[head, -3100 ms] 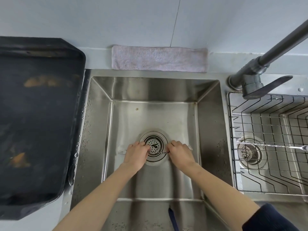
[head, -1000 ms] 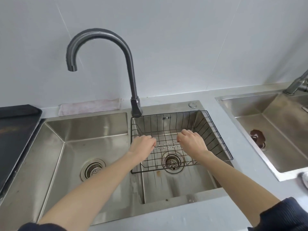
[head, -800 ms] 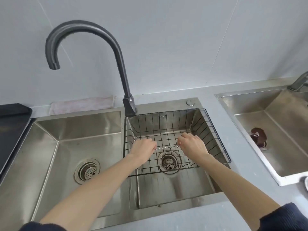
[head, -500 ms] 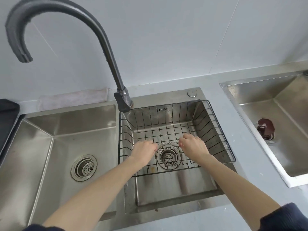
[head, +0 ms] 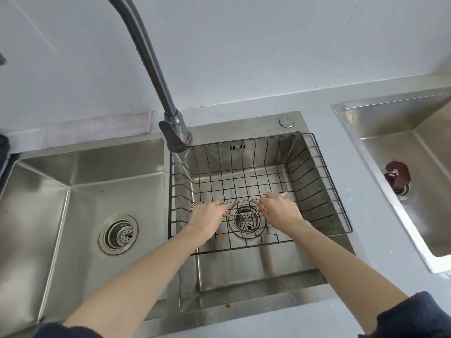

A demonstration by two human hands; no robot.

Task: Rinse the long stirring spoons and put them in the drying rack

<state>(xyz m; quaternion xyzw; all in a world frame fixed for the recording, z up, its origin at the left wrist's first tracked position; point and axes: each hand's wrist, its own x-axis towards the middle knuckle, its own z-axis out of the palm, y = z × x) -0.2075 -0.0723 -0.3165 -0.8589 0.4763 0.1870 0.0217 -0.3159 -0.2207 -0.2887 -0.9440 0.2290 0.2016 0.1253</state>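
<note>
Both hands reach down into the black wire drying rack (head: pixel 317 191) that sits in the right basin of the double sink (head: pixel 85 167). Left hand (head: pixel 206 219) is curled into a loose fist, its fingers closed around one end of the long stirring spoons (head: pixel 240 203). Right hand (head: pixel 278 211) is curled the same way around the other end. Between the two fists the thin twisted metal handles run roughly level, side to side, just above the rack's wire floor and over the round drain strainer (head: pixel 246 219) of the basin below. How many spoons are in the bundle cannot be told; at least two strands show, one a little lower than the other. A pale tip shows just past the right hand's knuckles, and a small end pokes out past the left hand. The dark grey faucet (head: pixel 156 76) rises from behind the rack's back left corner and arches out of view. The left basin holds only its own strainer (head: pixel 118 234). A pale cloth (head: pixel 95 130) lies along the wall behind it. Another steel sink (head: pixel 415 167) is set in the grey table (head: pixel 361 196) at the far right.
</note>
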